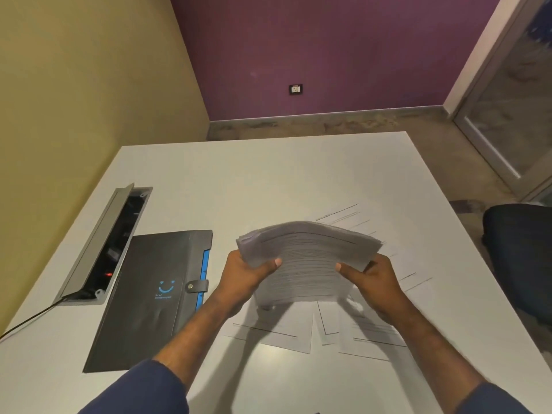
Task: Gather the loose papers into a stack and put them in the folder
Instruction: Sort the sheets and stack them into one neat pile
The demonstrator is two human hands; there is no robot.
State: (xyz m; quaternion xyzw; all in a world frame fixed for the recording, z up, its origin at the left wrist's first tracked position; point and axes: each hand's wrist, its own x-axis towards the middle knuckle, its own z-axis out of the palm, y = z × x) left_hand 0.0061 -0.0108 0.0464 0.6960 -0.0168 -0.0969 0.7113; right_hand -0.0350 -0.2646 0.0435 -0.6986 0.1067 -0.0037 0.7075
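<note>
A thick stack of printed papers [307, 258] is held above the white table, bowed upward in the middle. My left hand [248, 273] grips its left edge and my right hand [373, 282] grips its right edge, thumbs on top. Several loose sheets [274, 330] lie flat on the table beneath and to the right of the stack. A dark grey folder [149, 297] with a blue smile logo, blue inner edge and a snap strap lies shut on the table to the left of my left forearm.
An open cable box [107, 246] with a raised grey lid is set into the white table [239, 180] at the left, a black cable running from it. A dark chair [519, 255] stands at the table's right edge.
</note>
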